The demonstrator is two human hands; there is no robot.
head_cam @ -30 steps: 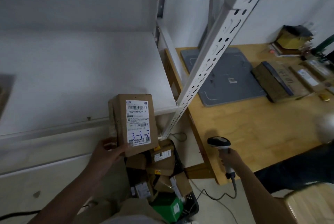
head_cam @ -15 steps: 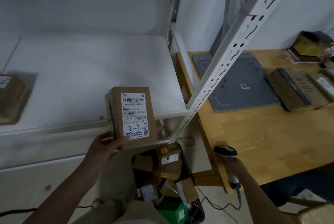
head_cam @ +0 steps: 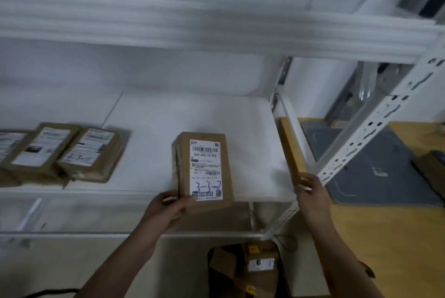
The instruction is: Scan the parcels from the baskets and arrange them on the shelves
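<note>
Two labelled parcels [head_cam: 62, 153] lie left on a white shelf [head_cam: 240, 129] beside a wooden surface [head_cam: 385, 237], the left hand [head_cam: 166, 208] grips a parcel [head_cam: 204, 170] reading "502-602-12-815" and handwritten "3-3-2" at the shelf's front edge, and the right hand [head_cam: 310, 191] touches its corner, grip unclear.

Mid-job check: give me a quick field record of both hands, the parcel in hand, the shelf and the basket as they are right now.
Left hand: grips the held parcel's lower left corner
Held parcel: label up, handwritten 3-3-2, at the shelf's front edge
Right hand: at the shelf's right front corner, no scanner seen, grip unclear
Shelf: white, other parcels lie flat at its left
Basket: below the shelf, holds more parcels
</note>
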